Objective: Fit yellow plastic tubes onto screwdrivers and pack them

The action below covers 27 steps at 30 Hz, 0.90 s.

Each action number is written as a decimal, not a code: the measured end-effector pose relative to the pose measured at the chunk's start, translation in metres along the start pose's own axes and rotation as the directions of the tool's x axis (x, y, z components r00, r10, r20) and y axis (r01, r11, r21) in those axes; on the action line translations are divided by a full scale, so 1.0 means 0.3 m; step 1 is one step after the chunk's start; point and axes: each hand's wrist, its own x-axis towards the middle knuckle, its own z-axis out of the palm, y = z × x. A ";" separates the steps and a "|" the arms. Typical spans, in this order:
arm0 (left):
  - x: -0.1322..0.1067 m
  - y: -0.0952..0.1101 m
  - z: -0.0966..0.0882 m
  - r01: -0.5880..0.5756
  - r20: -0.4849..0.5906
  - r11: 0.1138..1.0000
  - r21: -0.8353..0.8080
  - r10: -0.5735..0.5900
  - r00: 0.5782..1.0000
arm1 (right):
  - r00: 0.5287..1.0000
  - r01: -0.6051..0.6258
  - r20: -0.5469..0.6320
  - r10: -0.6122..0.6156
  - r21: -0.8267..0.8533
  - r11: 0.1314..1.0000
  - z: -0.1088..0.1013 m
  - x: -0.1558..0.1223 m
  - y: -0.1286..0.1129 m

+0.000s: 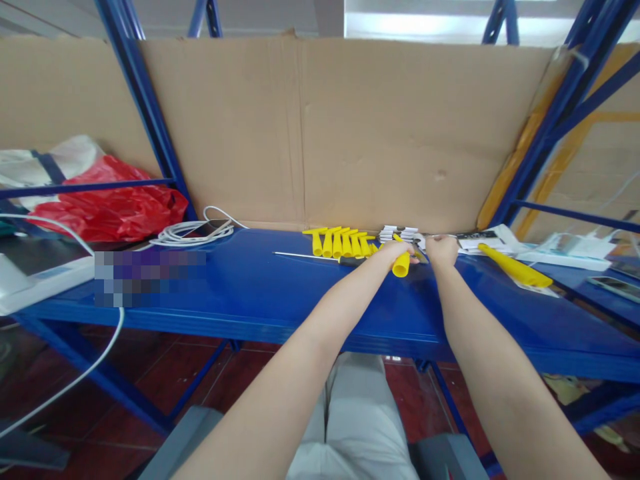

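My left hand (pixel 398 251) is closed round a yellow hollow plastic cone (pixel 401 267), its open round end facing me. Close beside it, my right hand (pixel 442 251) is a fist with the fingers wrapped. A small grey metal piece (pixel 421 244) shows between the two hands; its kind is too small to tell, and what the right fist grips is mostly hidden. Left of my hands stands a row of several similar yellow pieces (pixel 337 244). In front of the row lies a long screwdriver (pixel 313 256) with a dark handle, partly behind my left forearm.
White packets (pixel 399 233) lie behind my hands. Further right are a longer yellow cone (pixel 517 268), a power strip (pixel 565 257) and a phone (pixel 617 288). A coiled white cable (pixel 193 233) and a red plastic bag (pixel 113 200) sit left. Cardboard (pixel 370 133) backs the blue table (pixel 260 293).
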 end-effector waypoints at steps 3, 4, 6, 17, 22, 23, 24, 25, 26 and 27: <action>-0.008 0.031 -0.053 0.202 0.016 0.967 -0.158 -0.202 0.979 | 0.995 0.080 0.067 -0.075 -0.074 0.994 0.007 0.003 -0.005; -0.011 0.040 -0.076 0.188 0.009 0.969 -0.159 -0.189 0.982 | 0.984 0.136 0.128 -0.120 -0.124 0.983 0.010 0.001 -0.008; -0.016 0.047 -0.131 0.111 -0.001 0.985 -0.130 -0.112 0.994 | 0.935 0.275 0.285 -0.210 -0.211 0.938 0.018 -0.005 -0.014; -0.159 -0.036 -0.464 -0.419 0.151 0.436 0.796 0.528 0.836 | 0.806 0.520 0.474 -0.356 -0.278 0.807 0.088 -0.026 -0.002; -0.204 -0.078 -0.504 -0.402 0.224 0.288 0.869 0.496 0.839 | 0.803 0.533 0.485 -0.345 -0.328 0.780 0.084 -0.040 -0.003; -0.208 -0.082 -0.506 -0.401 0.233 0.270 0.875 0.490 0.840 | 0.806 0.532 0.480 -0.345 -0.335 0.777 0.084 -0.042 -0.003; -0.212 -0.085 -0.506 -0.401 0.242 0.255 0.880 0.485 0.840 | 0.810 0.531 0.474 -0.346 -0.341 0.776 0.083 -0.044 -0.003; -0.215 -0.086 -0.505 -0.403 0.253 0.242 0.883 0.479 0.841 | 0.812 0.530 0.470 -0.346 -0.346 0.774 0.083 -0.045 -0.004; -0.218 -0.088 -0.501 -0.408 0.264 0.232 0.883 0.473 0.841 | 0.814 0.529 0.466 -0.345 -0.351 0.773 0.083 -0.046 -0.004; -0.220 -0.089 -0.496 -0.416 0.278 0.225 0.881 0.466 0.840 | 0.815 0.528 0.465 -0.344 -0.353 0.773 0.084 -0.047 -0.005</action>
